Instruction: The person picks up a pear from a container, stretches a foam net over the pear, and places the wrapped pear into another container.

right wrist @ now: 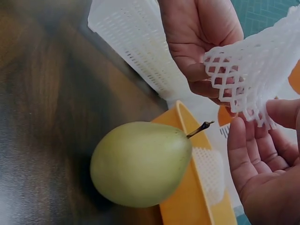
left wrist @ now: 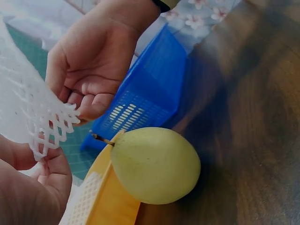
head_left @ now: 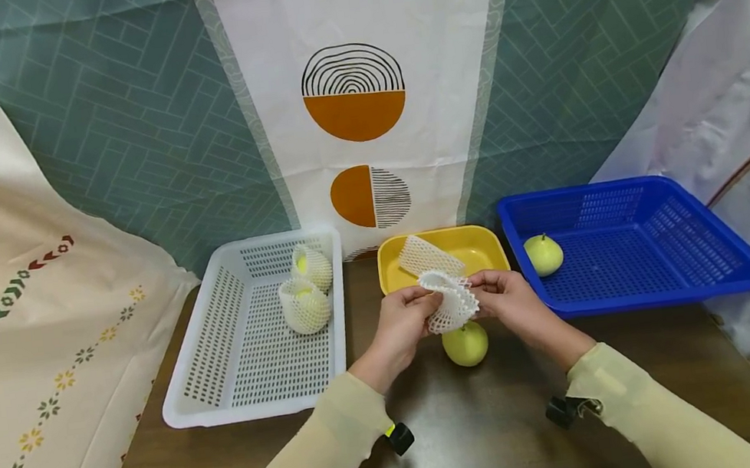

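Between them my left hand [head_left: 402, 326] and right hand [head_left: 509, 300] hold a white foam fruit net [head_left: 451, 304], its mesh spread into an opening. Thumb and fingers of each hand pinch one side of its edge. Just below the net, a yellow-green pear [head_left: 466, 345] rests on the table, its stem toward the yellow tray; the pear [left wrist: 157, 165] shows whole in the left wrist view. In the right wrist view the net [right wrist: 243, 77] hangs beyond the pear [right wrist: 140, 164], apart from it.
A yellow tray [head_left: 487, 246] behind the hands holds another flattened foam net [head_left: 428, 256]. At left, a white basket [head_left: 184, 364] contains two netted pears [head_left: 305, 305]. One bare pear [head_left: 544, 255] lies in the blue basket [head_left: 646, 299] at right. Brown table [head_left: 489, 445] underneath.
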Tool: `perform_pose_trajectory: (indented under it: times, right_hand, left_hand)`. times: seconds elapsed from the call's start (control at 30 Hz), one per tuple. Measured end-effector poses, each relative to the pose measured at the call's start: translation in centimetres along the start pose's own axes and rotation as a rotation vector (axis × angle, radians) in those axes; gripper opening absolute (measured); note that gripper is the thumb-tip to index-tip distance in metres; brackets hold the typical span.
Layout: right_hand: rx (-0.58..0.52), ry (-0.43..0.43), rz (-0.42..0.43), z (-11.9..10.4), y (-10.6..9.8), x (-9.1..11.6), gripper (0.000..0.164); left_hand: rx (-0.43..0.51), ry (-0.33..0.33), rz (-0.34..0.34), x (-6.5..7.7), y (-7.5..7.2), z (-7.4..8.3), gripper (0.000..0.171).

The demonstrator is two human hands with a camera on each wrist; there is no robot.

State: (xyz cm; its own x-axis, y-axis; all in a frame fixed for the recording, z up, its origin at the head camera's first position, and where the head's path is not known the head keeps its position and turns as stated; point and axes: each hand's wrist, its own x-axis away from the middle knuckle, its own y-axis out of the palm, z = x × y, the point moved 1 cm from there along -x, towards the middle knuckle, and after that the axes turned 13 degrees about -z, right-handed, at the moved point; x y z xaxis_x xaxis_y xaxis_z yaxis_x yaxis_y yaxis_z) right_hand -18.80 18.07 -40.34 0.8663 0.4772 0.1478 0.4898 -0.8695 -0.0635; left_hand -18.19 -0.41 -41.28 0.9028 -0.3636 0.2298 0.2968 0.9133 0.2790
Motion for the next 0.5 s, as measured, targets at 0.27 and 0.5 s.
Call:
perform_pose_trajectory:
  times: [0.27,0.5]
  right_hand:
    - [-0.064,0.004,0.027,0.7,-0.2,0.5,0.033]
    - [-0.075,0.041,0.024,1.4,-0.7,1.0,0.028]
  left_hand:
    - [-0.007,0.016,-0.007,-0.1,0.6,-1.1,0.026]
    - [-0.029,-0.019,0.036,-0.6,0.8,-1.9,0.024]
